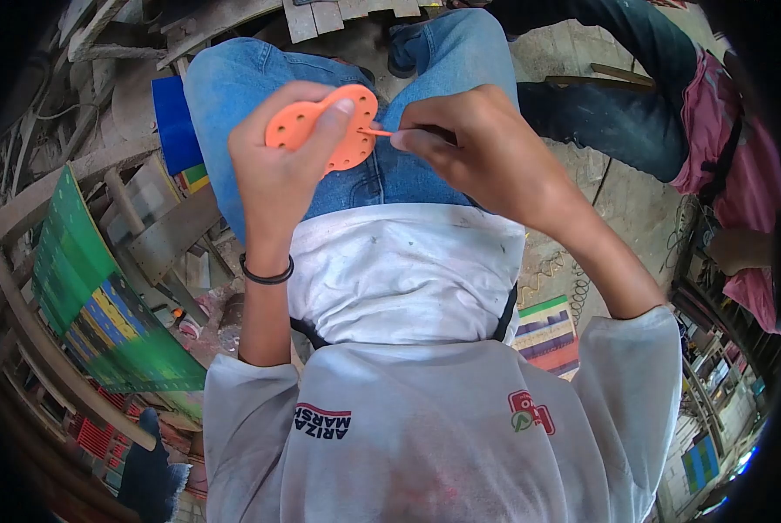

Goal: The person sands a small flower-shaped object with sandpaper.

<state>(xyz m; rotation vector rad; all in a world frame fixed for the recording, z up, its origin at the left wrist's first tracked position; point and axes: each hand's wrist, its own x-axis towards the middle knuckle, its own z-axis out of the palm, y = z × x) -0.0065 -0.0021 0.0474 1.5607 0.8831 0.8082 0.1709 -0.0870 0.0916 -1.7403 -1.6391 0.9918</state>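
Observation:
My left hand (290, 157) grips a flat orange lobed piece (355, 150) with several small holes near its edge, the thumb lying across its face. The piece is held above my lap. From the right, my right hand (477, 144) pinches a thin orange stick (379, 132) between thumb and finger. The stick's far end meets the orange piece at a hole near its right side. My right hand's other fingers are curled in.
On the left, a green panel with coloured stripes (77, 253) leans among wooden frames. A blue board (177, 126) stands beside my knee. At right sits another person (617, 113) in dark trousers. A striped board (547, 336) lies on the floor by my right side.

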